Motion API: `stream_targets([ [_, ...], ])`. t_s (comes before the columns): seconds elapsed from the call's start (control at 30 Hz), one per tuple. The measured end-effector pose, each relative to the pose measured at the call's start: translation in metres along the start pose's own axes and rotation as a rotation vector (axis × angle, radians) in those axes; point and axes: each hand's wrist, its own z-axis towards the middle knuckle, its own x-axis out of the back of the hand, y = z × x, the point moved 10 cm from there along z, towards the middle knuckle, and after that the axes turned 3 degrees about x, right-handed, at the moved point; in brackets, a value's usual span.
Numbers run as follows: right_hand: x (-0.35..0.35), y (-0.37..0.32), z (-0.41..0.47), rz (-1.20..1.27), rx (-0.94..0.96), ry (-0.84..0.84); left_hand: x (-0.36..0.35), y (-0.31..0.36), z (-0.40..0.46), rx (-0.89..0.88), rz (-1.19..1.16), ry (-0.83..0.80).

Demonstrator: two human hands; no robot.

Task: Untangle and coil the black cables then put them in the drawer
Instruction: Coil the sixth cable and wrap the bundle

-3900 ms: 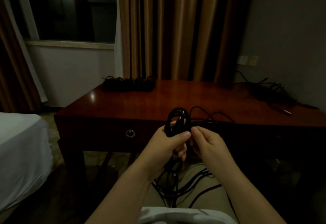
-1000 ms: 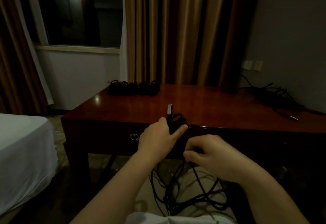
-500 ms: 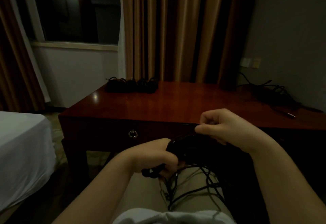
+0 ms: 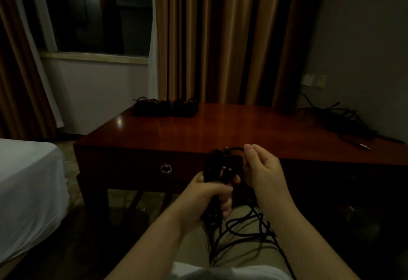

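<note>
My left hand (image 4: 207,195) grips a bundle of black cable loops (image 4: 215,167), held upright in front of the table's edge. My right hand (image 4: 260,169) pinches a strand of the same cable at the top of the bundle, between thumb and forefinger. The loose remainder of the cable (image 4: 247,233) trails down over my lap. The drawer (image 4: 136,167) in the table front, with a round ring pull (image 4: 166,168), is shut.
Several coiled black cables (image 4: 165,107) lie in a row at the wooden table's (image 4: 220,129) far left. A tangled cable pile (image 4: 340,120) lies at the far right by the wall. A white bed (image 4: 26,187) stands to the left.
My left hand has raised the bundle from low over my lap to the table's edge. My right hand has come down and now pinches a strand at the bundle's top.
</note>
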Motion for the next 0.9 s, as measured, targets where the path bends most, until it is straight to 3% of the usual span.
stream_targets([
  [0.13,-0.012,0.037,-0.008,-0.176,-0.082,-0.079,0.015,0.019,0.006,-0.151,-0.158,0.098],
  [0.27,-0.04,0.062,-0.022,-0.209,-0.2,-0.345,0.018,0.008,0.003,-0.032,0.022,0.082],
  [0.4,-0.048,0.063,-0.027,-0.124,-0.284,-0.434,0.033,0.011,0.002,0.053,0.189,0.223],
  [0.5,-0.046,0.067,-0.027,-0.119,-0.238,-0.431,0.051,0.016,0.003,0.056,0.036,0.405],
  [0.6,-0.047,0.068,-0.032,-0.281,-0.189,-0.447,0.046,0.041,0.003,-0.132,-0.278,0.443],
  [0.67,-0.057,0.07,-0.04,-0.361,-0.214,-0.519,0.052,0.054,0.001,-0.265,-0.375,0.556],
  [0.7,-0.062,0.071,-0.044,-0.43,-0.225,-0.573,0.057,0.06,-0.004,-0.327,-0.335,0.639],
  [0.77,-0.066,0.073,-0.052,-0.596,-0.24,-0.685,0.07,0.078,-0.014,-0.449,-0.033,0.796],
  [0.83,-0.065,0.065,-0.054,-0.749,-0.197,-0.782,0.075,0.1,-0.02,-0.562,0.462,0.866],
  [0.9,-0.056,0.039,-0.047,-0.81,-0.144,-0.764,0.069,0.099,-0.01,-0.498,0.957,0.807],
])
